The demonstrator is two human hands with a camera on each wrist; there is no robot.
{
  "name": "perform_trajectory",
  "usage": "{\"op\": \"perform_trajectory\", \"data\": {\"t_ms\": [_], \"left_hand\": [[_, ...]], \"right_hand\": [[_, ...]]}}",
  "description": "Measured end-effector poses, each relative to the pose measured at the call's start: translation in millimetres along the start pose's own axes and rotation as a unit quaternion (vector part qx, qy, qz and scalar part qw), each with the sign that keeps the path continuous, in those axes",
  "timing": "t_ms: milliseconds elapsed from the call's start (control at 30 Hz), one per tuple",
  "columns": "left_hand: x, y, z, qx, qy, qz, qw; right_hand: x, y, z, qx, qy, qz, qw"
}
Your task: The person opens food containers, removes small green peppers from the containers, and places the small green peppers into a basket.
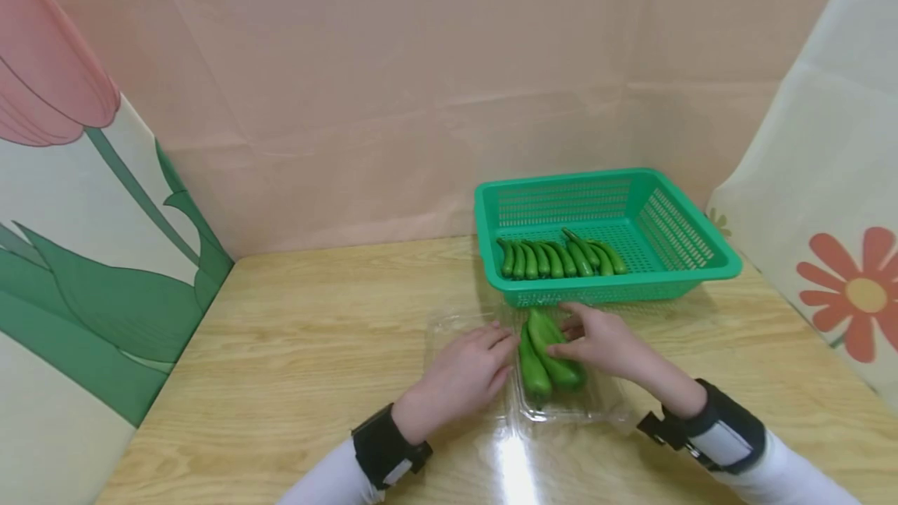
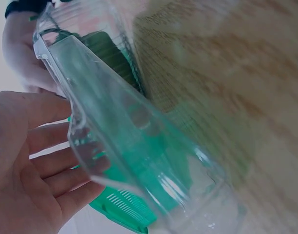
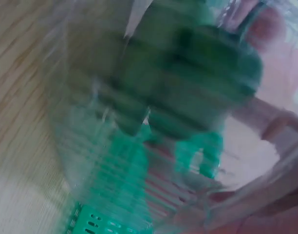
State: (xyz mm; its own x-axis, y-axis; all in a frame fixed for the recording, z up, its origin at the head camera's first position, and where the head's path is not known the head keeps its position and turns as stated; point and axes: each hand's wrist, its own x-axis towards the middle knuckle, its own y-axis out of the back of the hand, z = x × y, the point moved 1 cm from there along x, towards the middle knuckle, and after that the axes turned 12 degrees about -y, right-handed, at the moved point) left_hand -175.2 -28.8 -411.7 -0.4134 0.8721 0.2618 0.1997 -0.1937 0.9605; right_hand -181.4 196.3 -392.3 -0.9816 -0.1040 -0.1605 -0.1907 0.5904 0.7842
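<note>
A clear plastic clamshell box (image 1: 554, 414) lies unfolded on the table, its lid half to the left. Two long green vegetables that look like peppers (image 1: 535, 369) lie side by side in the right half. My right hand (image 1: 599, 340) reaches in from the right and holds the right-hand green pepper (image 1: 554, 353) between thumb and fingers. At the middle of the box, my left hand (image 1: 468, 371) rests by the inner edge. In the left wrist view its fingers (image 2: 66, 183) are loosely extended, with the tips at the clear plastic rim (image 2: 81, 131).
Directly behind the box stands a green plastic basket (image 1: 610, 287), with a row of several green peppers (image 1: 554, 259) along its near side. The wooden table (image 1: 337, 318) extends left. A pink cloth (image 1: 393, 100) hangs behind, and a flowered cloth (image 1: 828, 178) borders the right.
</note>
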Motion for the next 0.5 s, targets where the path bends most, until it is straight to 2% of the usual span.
{"op": "perform_trajectory", "data": {"t_ms": [300,500], "left_hand": [[-0.1,1.1,0.3,-0.004,0.0,-0.004,1.0],[-0.7,1.1,0.4,-0.003,0.0,-0.003,1.0]], "right_hand": [[3.0,-1.0,4.4,0.056,0.002,-0.041,0.998],[3.5,0.1,4.3,0.059,-0.005,-0.049,0.997]]}}
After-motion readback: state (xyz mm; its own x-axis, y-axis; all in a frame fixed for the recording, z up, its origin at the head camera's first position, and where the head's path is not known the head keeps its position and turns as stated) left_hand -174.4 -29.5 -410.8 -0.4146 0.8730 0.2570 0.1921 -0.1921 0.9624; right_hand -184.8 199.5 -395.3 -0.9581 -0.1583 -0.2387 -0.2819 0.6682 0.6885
